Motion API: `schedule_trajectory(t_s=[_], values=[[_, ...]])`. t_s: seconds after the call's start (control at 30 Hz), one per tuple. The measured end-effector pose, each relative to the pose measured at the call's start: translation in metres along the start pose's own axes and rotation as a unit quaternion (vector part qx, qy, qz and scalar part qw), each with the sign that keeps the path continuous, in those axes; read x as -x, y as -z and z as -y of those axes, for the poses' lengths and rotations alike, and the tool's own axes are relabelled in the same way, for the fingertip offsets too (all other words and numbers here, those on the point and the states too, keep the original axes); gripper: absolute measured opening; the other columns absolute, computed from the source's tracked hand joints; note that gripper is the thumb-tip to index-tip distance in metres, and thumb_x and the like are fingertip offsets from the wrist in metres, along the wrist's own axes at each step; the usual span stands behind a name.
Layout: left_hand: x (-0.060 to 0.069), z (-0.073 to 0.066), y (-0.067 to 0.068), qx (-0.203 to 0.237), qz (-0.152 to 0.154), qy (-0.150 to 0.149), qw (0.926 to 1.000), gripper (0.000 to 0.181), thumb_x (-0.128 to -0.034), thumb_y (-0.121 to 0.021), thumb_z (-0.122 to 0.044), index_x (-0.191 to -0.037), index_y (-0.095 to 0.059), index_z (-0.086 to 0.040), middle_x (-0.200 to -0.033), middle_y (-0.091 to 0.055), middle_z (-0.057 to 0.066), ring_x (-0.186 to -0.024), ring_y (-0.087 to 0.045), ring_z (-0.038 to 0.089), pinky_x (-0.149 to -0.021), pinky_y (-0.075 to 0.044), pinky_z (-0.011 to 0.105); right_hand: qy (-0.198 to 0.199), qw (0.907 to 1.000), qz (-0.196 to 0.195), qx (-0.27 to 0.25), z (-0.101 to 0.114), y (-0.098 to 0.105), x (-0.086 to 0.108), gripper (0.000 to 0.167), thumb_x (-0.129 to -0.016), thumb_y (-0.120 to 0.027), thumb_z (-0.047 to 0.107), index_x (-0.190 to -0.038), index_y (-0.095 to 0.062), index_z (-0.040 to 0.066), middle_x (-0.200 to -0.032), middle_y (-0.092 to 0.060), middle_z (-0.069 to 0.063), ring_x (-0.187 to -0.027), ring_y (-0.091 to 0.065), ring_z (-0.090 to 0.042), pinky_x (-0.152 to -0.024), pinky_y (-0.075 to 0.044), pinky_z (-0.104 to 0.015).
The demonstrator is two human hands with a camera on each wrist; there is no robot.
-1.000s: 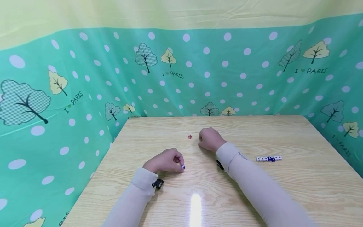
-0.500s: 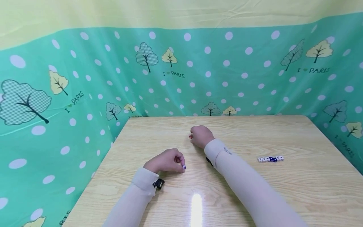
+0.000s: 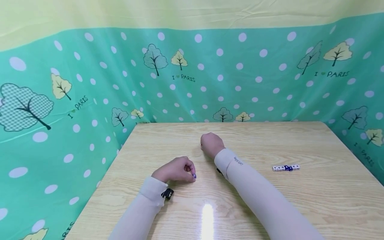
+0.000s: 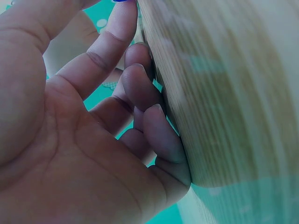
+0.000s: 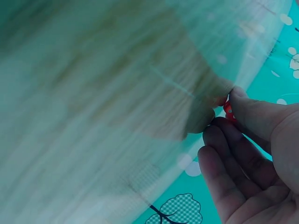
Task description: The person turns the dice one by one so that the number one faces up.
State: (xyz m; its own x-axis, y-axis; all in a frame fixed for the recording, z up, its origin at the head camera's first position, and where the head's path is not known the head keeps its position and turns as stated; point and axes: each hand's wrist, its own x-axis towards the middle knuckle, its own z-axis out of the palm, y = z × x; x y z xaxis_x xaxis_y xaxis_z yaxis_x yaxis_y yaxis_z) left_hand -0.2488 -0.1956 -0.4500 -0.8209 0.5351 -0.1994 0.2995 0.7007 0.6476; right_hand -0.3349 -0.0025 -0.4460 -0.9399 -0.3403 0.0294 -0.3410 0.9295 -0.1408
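My left hand [image 3: 177,170] pinches a small blue die [image 3: 194,176] between thumb and index finger, low at the tabletop. In the left wrist view only a sliver of that die shows at the top edge, and the other fingers of the left hand [image 4: 112,107] curl against the wood. Farther back, my right hand [image 3: 211,144] is down on the table. The right wrist view has its thumb and index finger around a red die [image 5: 228,111] with white pips. In the head view the right hand hides nearly all of the red die.
A straight row of white and blue dice [image 3: 279,168] lies on the wooden table [image 3: 300,200], right of the right forearm. Behind and beside the table hangs a green curtain [image 3: 192,93] with dots and trees. A bright light reflection is on the near tabletop.
My right hand has moved left to the red die and its fingers have closed around it. My left hand stays in place, pinching the blue die. The row of dice is unchanged.
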Motion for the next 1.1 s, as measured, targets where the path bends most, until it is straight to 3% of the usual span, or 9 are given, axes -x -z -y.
schedule_trajectory(t_s=[0.13,0.4,0.7,0.8,0.9,1.0,1.1], values=[[0.0,-0.001,0.0,0.0,0.001,0.004,1.0,0.017,-0.08,-0.088,-0.022,-0.081,-0.071,-0.022,-0.085,-0.061,-0.002,-0.08,-0.053,0.015,-0.07,-0.045,0.031,-0.002,1.0,0.003,-0.003,-0.002,0.003,0.004,0.024,-0.098,-0.068,0.017,-0.075,-0.073,0.014,-0.078,-0.073,-0.002,-0.069,-0.064,-0.015,-0.071,-0.059,-0.035],[0.002,-0.001,0.0,0.003,0.001,0.007,1.0,0.017,-0.0806,-0.088,-0.023,-0.082,-0.071,-0.021,-0.083,-0.062,-0.001,-0.076,-0.052,0.014,-0.067,-0.044,0.029,0.011,0.9998,-0.003,-0.014,-0.012,0.007,0.022,0.032,-0.096,-0.068,0.009,-0.064,-0.069,0.016,-0.07,-0.07,0.001,-0.062,-0.057,-0.014,-0.063,-0.053,-0.03],[0.001,0.004,-0.003,-0.001,-0.002,0.012,0.9999,0.017,-0.0806,-0.088,-0.025,-0.081,-0.071,-0.022,-0.085,-0.06,-0.001,-0.078,-0.052,0.016,-0.067,-0.044,0.032,0.048,0.9985,-0.025,0.0,-0.024,0.007,0.053,0.034,-0.093,-0.071,0.006,-0.061,-0.071,0.017,-0.07,-0.071,0.003,-0.059,-0.046,-0.012,-0.06,-0.046,-0.027],[0.0,0.004,-0.003,-0.002,-0.003,0.01,0.9999,0.017,-0.0808,-0.088,-0.026,-0.081,-0.071,-0.023,-0.087,-0.06,0.0,-0.078,-0.053,0.017,-0.067,-0.045,0.032,0.057,0.998,-0.028,-0.005,-0.031,0.011,0.066,0.026,-0.093,-0.07,0.004,-0.072,-0.08,0.016,-0.078,-0.075,0.003,-0.063,-0.05,-0.011,-0.065,-0.05,-0.029],[0.0,0.004,-0.003,-0.001,-0.001,0.009,1.0,0.017,-0.081,-0.088,-0.026,-0.081,-0.071,-0.023,-0.088,-0.06,0.0,-0.078,-0.053,0.017,-0.067,-0.045,0.032,0.065,0.9974,-0.027,-0.015,-0.039,0.014,0.079,0.022,-0.093,-0.07,0.003,-0.083,-0.084,0.017,-0.089,-0.078,0.003,-0.076,-0.065,-0.009,-0.075,-0.057,-0.031],[0.0,0.004,-0.003,0.0,0.0,0.006,1.0,0.017,-0.0812,-0.088,-0.025,-0.082,-0.071,-0.023,-0.088,-0.061,0.0,-0.079,-0.053,0.017,-0.068,-0.045,0.033,0.072,0.9965,-0.024,-0.036,-0.048,0.016,0.091,0.022,-0.092,-0.071,0.002,-0.084,-0.084,0.018,-0.094,-0.079,0.002,-0.089,-0.073,-0.014,-0.083,-0.06,-0.035],[0.0,0.004,-0.003,-0.001,0.001,0.005,1.0,0.017,-0.0816,-0.088,-0.025,-0.082,-0.071,-0.022,-0.089,-0.061,0.0,-0.08,-0.053,0.017,-0.068,-0.046,0.033,0.072,0.9958,-0.018,-0.053,-0.057,0.018,0.103,0.017,-0.09,-0.075,0.003,-0.086,-0.084,0.017,-0.094,-0.079,0.002,-0.093,-0.074,-0.016,-0.084,-0.06,-0.036]])
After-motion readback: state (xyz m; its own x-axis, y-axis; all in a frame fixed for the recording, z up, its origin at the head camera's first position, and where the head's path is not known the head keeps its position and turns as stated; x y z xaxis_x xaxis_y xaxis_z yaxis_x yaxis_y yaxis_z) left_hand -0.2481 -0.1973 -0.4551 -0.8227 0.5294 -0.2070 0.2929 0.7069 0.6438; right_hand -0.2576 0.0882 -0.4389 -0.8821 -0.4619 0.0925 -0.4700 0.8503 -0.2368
